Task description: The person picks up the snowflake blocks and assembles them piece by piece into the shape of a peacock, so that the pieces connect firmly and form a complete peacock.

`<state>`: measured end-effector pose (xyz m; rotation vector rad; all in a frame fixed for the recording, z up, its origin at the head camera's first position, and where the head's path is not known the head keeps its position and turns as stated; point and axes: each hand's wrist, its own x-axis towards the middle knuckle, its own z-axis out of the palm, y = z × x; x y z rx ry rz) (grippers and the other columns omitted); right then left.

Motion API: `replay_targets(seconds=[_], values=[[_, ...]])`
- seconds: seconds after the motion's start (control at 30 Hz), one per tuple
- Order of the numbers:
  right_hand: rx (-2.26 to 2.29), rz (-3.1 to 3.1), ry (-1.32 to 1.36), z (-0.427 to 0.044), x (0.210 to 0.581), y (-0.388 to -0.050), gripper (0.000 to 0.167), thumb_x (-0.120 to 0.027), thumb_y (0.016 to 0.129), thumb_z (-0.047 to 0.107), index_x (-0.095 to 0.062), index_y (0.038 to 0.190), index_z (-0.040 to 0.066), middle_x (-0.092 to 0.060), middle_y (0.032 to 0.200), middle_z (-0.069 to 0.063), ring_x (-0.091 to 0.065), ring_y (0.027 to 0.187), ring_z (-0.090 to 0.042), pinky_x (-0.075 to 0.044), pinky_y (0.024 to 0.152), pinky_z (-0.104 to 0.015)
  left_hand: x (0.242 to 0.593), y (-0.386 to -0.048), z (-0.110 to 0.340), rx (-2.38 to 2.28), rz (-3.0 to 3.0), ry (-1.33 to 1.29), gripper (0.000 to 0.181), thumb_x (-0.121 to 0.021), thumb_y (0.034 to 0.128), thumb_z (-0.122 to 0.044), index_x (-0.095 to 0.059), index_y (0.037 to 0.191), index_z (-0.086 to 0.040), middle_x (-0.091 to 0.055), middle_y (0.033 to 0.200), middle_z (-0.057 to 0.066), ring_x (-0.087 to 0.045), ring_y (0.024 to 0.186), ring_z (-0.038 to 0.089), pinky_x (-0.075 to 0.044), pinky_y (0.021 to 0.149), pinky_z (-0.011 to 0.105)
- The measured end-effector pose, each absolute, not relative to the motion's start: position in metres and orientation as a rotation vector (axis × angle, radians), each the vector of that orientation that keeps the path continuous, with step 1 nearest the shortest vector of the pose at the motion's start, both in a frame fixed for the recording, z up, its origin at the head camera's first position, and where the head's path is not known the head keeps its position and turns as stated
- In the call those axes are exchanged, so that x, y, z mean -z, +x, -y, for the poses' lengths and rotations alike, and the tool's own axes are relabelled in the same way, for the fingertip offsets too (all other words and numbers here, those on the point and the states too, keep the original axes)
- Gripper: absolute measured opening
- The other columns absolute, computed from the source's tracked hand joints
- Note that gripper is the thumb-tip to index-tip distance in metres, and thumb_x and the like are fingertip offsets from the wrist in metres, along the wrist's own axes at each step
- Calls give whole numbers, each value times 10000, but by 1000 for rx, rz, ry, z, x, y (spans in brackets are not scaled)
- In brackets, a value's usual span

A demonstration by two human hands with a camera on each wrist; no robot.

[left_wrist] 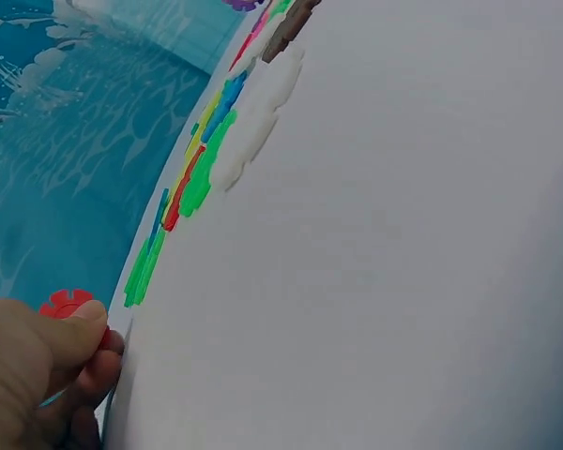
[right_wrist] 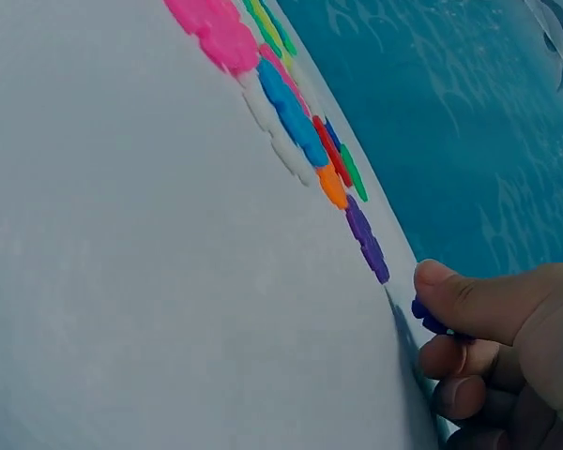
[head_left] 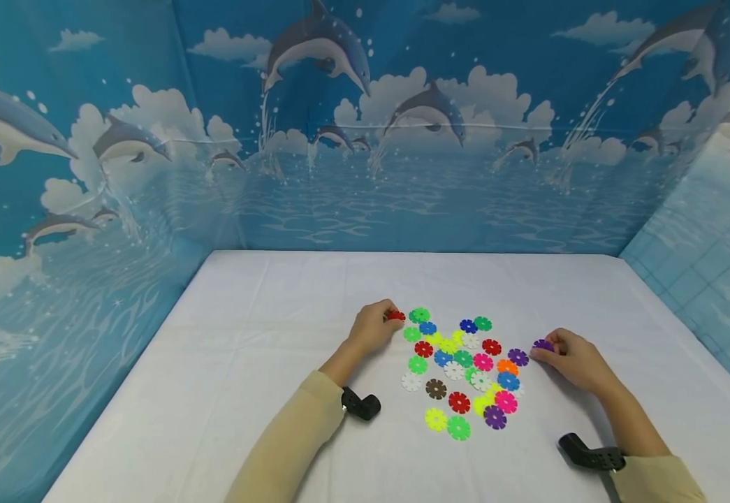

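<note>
My left hand [head_left: 374, 326] pinches a red notched disc [head_left: 396, 316] at the left edge of a spread of colourful discs. The left wrist view shows that red disc [left_wrist: 68, 303] between thumb and fingers. Over at the spread's right side, my right hand [head_left: 575, 358] pinches a purple notched disc [head_left: 543, 345] by its edge. In the right wrist view the thumb covers much of this purple disc [right_wrist: 430, 317]. Closest to the right hand on the table lies another purple disc [head_left: 518, 357]. Green discs [head_left: 419, 316] lie just right of the left hand.
Several discs overlap mid-spread, among them yellow ones [head_left: 448, 346]. A brown disc [head_left: 436, 389], a white disc [head_left: 411, 381] and a green disc [head_left: 458, 428] lie nearer the front. Everything rests on a white-covered table [head_left: 245, 328], with a dolphin-print curtain [head_left: 365, 188] behind.
</note>
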<state>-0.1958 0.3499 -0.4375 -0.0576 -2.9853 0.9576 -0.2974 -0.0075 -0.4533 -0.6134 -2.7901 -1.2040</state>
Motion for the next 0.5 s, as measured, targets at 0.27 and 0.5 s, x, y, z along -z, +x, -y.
replay_targets(seconds=[0.27, 0.5], values=[[-1059, 2938, 36, -319, 429, -199, 341, -673, 929, 320, -606, 968, -12, -515, 743, -43, -484, 748, -227, -410, 564, -266, 446, -283, 24, 1294, 2665, -608, 105, -681, 921, -106, -706, 1006, -51, -700, 897, 37, -608, 789, 155, -507, 724, 288], [-1194, 2898, 76, -294, 422, -204, 334, -663, 939, 323, -615, 987, -4, -555, 744, -61, -516, 709, -228, -463, 569, -265, 437, -266, 33, 1402, 2713, -634, 115, -670, 934, -140, -708, 1001, -55, -705, 863, -5, -626, 788, 104, -510, 719, 261]])
